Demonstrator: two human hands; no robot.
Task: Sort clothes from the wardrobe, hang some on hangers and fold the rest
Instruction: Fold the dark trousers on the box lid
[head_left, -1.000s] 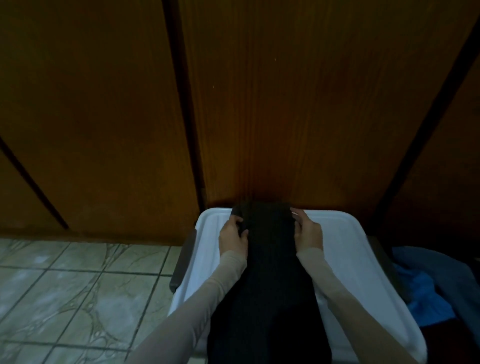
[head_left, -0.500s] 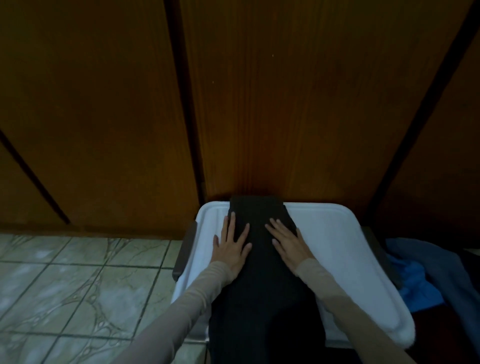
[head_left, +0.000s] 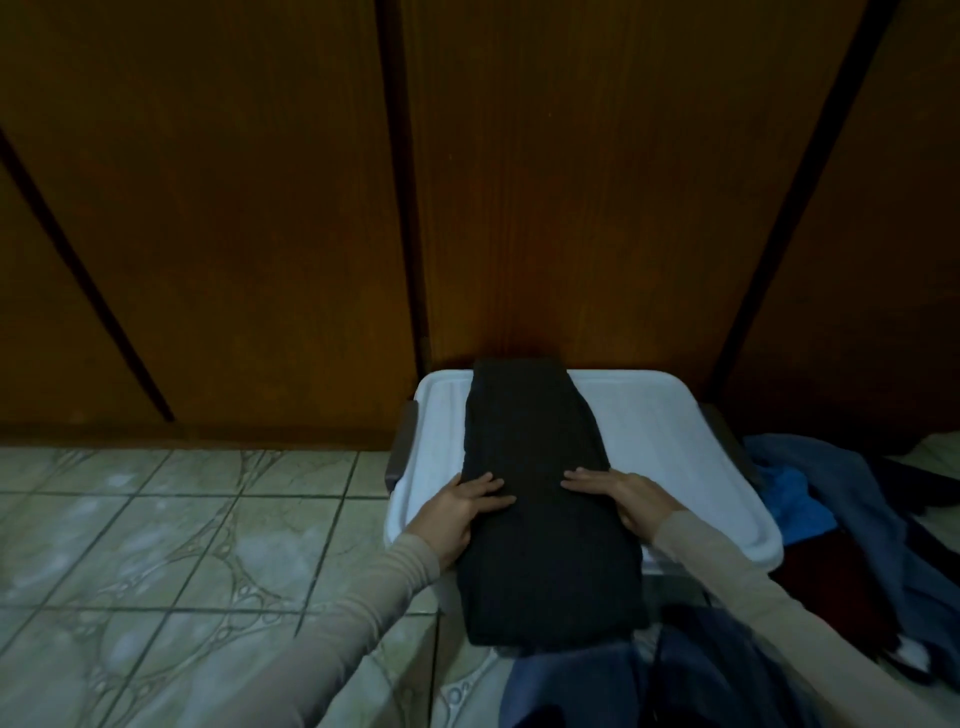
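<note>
A long dark folded garment (head_left: 535, 467) lies lengthwise over the white lid of a storage box (head_left: 654, 431), its near end hanging past the box's front edge. My left hand (head_left: 462, 512) lies flat on the garment's left edge, fingers straight and pointing right. My right hand (head_left: 621, 493) lies flat on its right side, fingers pointing left. Both press the cloth about halfway along its length. Beige sleeves cover both arms.
Closed brown wardrobe doors (head_left: 571, 182) stand right behind the box. A heap of blue and dark red clothes (head_left: 831, 519) lies to the right. More dark blue cloth (head_left: 597, 686) lies in front of me. Patterned floor tiles (head_left: 156, 545) spread to the left.
My hands let go of the garment's far end, flattened on it, then slid back toward me along the cloth to its middle. The view tilted down a little.
</note>
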